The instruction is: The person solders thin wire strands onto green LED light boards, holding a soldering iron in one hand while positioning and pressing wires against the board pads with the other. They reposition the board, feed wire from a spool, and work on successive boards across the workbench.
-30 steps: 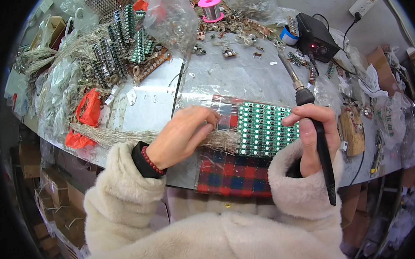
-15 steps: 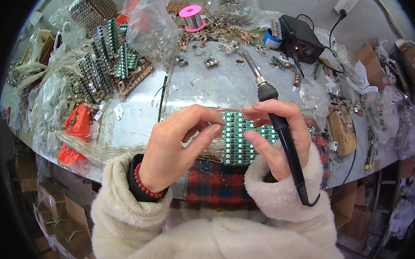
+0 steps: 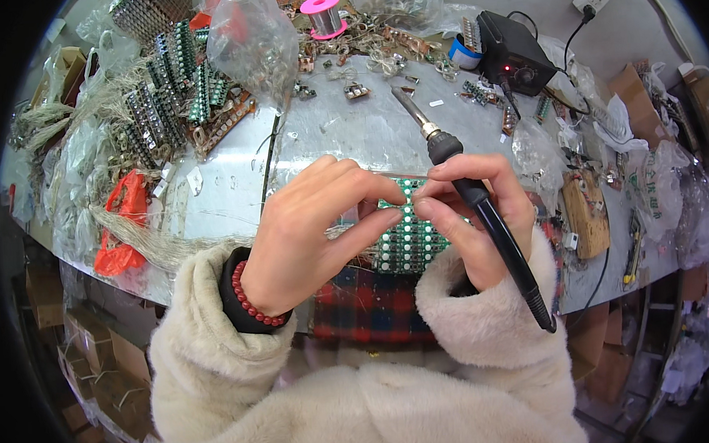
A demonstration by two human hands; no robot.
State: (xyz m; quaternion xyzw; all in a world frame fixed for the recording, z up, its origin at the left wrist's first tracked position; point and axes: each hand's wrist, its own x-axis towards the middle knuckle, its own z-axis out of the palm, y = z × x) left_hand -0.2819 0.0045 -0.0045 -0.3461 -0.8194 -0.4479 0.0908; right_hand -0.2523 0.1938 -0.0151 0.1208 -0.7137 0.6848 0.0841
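A green circuit board panel (image 3: 408, 241) with rows of round white parts lies in front of me, partly hidden under my fingers. Over its left side, my left hand (image 3: 310, 212) has thumb and forefinger drawn together; whatever is between them is too small to name. My right hand (image 3: 469, 243) carries a black-handled soldering iron (image 3: 501, 228), its metal tip pointing up and away from the board. The right thumb and forefinger also come together at the board, close to the left fingertips. A bundle of thin pale wires (image 3: 151, 246) runs from the left toward the board.
A pink solder spool (image 3: 326, 16) stands at the back. The black soldering station (image 3: 514, 53) is at the back right. Several strips of circuit boards (image 3: 175, 78) heap up at the left beside a red plastic bag (image 3: 126, 221). A wooden block (image 3: 585, 213) lies at the right.
My left hand has shifted right, toward my right hand. The right fingers, spread before, have closed to a pinch. The iron has tilted, its tip swinging left.
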